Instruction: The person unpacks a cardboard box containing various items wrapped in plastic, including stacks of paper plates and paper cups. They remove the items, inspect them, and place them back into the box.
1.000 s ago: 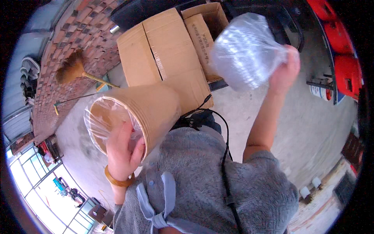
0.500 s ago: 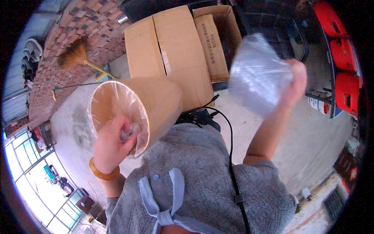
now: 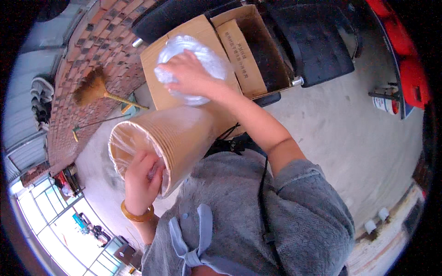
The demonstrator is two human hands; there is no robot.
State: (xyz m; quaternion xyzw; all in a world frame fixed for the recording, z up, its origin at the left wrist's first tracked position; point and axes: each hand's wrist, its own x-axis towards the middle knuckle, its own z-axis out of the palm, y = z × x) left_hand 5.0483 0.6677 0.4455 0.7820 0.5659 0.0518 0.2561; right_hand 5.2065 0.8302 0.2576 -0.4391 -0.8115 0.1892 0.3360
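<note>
Two things in hand, seemingly a holding step: grasping film at the mouth of the tubs with left hand, clutching the clear bag over the carton with right hand; likely calls next for steadiness.

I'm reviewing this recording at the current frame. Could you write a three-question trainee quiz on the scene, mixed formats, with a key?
1. Multiple choice: where is the left hand relative to the brown tub stack?
A) Beneath its far end
B) At its open mouth
C) Well apart from it

2. True or false: the broom lies inside the open carton.

3. Short answer: what does the right hand hold?

Key:
1. B; its grip is on the clear plastic wrap there.
2. False; it stands out by the brick wall.
3. A bulky clear plastic bundle.
</note>
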